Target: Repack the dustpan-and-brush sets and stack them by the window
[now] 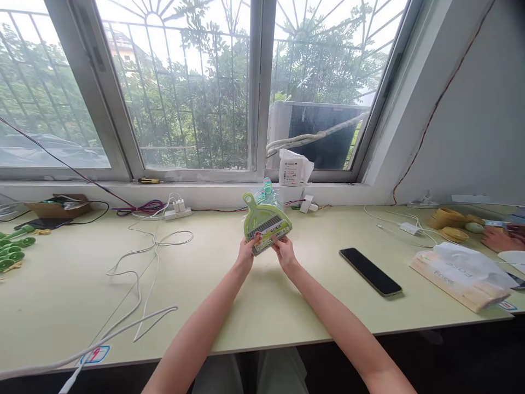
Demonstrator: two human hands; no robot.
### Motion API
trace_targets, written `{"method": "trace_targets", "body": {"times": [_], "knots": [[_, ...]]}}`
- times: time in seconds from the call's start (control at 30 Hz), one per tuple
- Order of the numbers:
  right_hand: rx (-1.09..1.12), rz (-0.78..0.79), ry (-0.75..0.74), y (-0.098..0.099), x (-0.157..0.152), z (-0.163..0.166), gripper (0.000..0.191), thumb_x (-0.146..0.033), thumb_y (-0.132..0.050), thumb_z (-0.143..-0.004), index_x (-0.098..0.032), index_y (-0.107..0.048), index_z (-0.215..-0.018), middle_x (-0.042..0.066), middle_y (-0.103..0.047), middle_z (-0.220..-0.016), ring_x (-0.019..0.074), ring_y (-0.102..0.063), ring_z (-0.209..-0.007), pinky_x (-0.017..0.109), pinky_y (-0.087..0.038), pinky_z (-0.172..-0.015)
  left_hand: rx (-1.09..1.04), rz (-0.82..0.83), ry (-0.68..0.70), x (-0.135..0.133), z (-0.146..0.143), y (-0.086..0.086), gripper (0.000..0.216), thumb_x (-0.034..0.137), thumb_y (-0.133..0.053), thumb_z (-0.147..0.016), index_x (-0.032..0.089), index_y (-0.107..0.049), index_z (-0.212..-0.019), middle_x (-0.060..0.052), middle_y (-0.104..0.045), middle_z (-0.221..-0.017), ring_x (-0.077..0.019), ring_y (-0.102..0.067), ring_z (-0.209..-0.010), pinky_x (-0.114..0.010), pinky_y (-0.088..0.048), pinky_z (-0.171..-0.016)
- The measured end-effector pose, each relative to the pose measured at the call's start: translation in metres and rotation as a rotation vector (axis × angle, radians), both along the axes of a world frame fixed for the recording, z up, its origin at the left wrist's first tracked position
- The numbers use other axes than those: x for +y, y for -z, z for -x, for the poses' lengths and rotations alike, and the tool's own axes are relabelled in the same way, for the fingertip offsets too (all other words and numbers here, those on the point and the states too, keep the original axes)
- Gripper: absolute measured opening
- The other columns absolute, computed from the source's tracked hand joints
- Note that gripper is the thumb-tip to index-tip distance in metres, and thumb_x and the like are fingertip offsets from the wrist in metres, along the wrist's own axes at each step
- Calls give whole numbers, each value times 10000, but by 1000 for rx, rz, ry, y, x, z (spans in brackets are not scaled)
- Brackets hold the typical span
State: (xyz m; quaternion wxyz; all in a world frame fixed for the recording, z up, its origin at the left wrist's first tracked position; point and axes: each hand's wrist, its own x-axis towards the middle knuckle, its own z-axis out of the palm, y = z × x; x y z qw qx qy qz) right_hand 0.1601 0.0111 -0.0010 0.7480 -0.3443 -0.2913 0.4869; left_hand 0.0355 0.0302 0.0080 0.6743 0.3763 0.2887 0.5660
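Observation:
Both my hands hold a small green dustpan (pixel 257 212) with a grey-bristled brush (pixel 267 224) and a printed label, apparently in clear plastic wrap. My left hand (pixel 246 250) grips its lower left edge, the thumb on the front. At the lower right edge, my right hand (pixel 284 250) pinches it, also thumb in front. The dustpan is tilted, its looped handle pointing up and left. Right behind it, partly hidden, stands a plastic-wrapped stack of green, teal and pinkish handles (pixel 268 186) near the windowsill.
A black phone (pixel 369 271) and a tissue pack (pixel 463 273) lie to the right. White cables (pixel 137 284) cross the table's left side, with green utensils (pixel 14 249) at the far left. A power strip (pixel 178 212) sits by the wall. Another person's hand (pixel 502 239) shows far right.

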Motion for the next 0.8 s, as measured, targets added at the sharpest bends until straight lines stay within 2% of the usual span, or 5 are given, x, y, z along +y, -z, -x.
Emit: {"method": "trace_targets", "body": {"times": [0.23,0.37,0.47,0.6,0.8], "knots": [[23,145,52,13,4,4,228,-129,-772,-588,-183,-616,-745,39,-717,-806,211,-698,-869,342,-596,-828,135,112,80,12,12,14,413,224,-774,-669,172,-597,-1038,-58,-715,-868,-182,-688,-777,-276,-540,-692],[13,199,1,17,6,4,205,-112,-756,-620,-181,-601,-736,49,-710,-768,228,-705,-851,358,-617,-769,148,168,137,18,15,21,412,168,-745,-694,157,-574,-1069,-59,-708,-875,-154,-681,-708,-258,-546,-662],[21,208,-28,15,6,1,187,-113,-748,-647,-175,-605,-750,58,-715,-788,220,-708,-828,346,-621,-750,142,127,164,17,16,20,401,186,-722,-721,159,-560,-1086,-66,-706,-910,-151,-681,-704,-255,-550,-641],[25,151,-15,12,7,-1,163,-128,-740,-671,-176,-619,-769,51,-721,-841,198,-703,-841,319,-613,-785,144,7,290,8,20,12,498,244,-705,-733,183,-510,-1187,-96,-699,-1010,-211,-703,-775,-313,-566,-659],[-5,171,-49,12,8,0,133,-116,-734,-697,-158,-616,-741,59,-714,-806,176,-704,-790,270,-605,-761,175,-4,299,8,28,10,575,120,-655,-675,173,-454,-1210,-91,-703,-968,-235,-712,-745,-335,-572,-661]]}}
